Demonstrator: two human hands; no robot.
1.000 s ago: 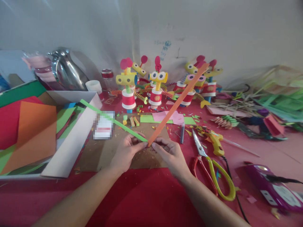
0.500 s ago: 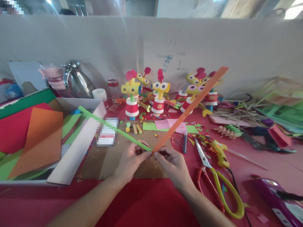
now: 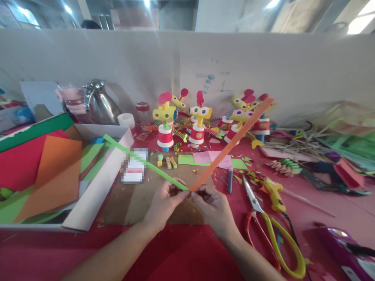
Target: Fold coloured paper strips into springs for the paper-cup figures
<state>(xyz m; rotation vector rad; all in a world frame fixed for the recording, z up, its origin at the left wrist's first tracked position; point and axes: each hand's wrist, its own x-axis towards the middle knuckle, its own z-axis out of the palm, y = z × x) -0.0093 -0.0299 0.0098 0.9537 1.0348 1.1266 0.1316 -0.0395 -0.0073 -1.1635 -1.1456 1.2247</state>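
My left hand (image 3: 166,203) pinches the near end of a green paper strip (image 3: 159,170), which stretches away up to the left. Beside it my right hand (image 3: 213,207) grips the near end of an orange paper strip (image 3: 227,150), which slants up to the right. The two strips meet in a V at my fingertips; how they join there is hidden by the fingers. Under my hands lies a brown board (image 3: 129,205) with small paper scraps. Short folded paper springs (image 3: 171,162) rest on its far part.
Paper-cup figures (image 3: 197,132) stand along the back. On the left is a box (image 3: 93,195) of coloured paper. Large scissors (image 3: 265,218), a yellow glue gun (image 3: 275,195) and a blue pen (image 3: 230,180) lie to the right. A steel jug (image 3: 102,105) stands behind the box.
The camera view has tilted up slightly, so everything sits a little lower in the picture. Both hands keep their pinch where the green and orange strips meet.
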